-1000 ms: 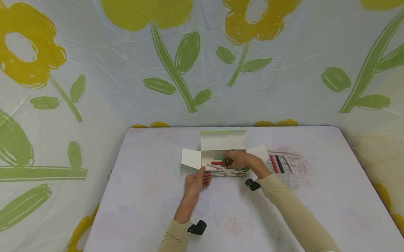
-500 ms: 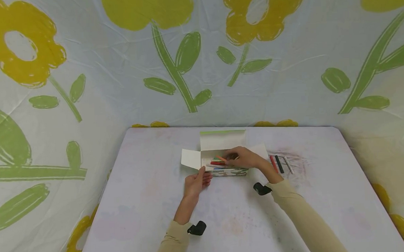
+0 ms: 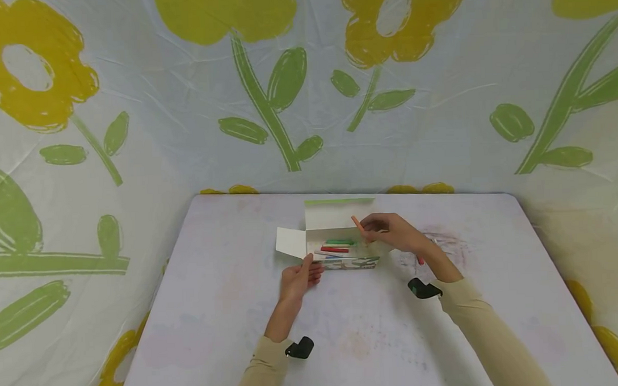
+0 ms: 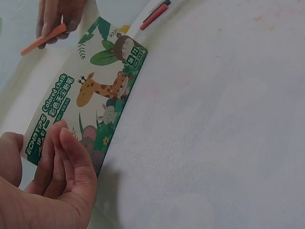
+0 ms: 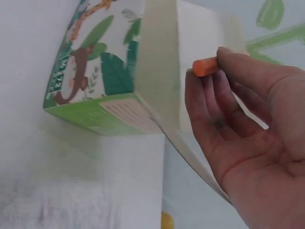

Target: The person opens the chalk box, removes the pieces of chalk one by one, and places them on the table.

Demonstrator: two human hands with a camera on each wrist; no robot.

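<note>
An orange chalk stick (image 3: 358,223) is pinched between the thumb and fingers of my right hand (image 3: 396,233), raised above the right end of an open chalk box (image 3: 349,264). The right wrist view shows the chalk's round end (image 5: 202,68) at the fingertips. My left hand (image 3: 295,281) holds the box's front left corner, thumb at the rim and fingers along the printed front (image 4: 95,105). Inside the box lie several sticks, among them a green chalk (image 3: 339,242) and a red chalk (image 3: 335,250).
The box's lid (image 3: 339,214) stands up at the back, and a side flap (image 3: 291,242) spreads left. Right of the box, a red chalk stick (image 4: 155,17) lies beside a dark one on the chalk-smudged white table (image 3: 231,309). A flowered cloth (image 3: 183,106) hangs behind.
My right hand has come up out of the box with the orange chalk and shifted right, partly covering the sticks on the table. My left hand stays at the box corner.
</note>
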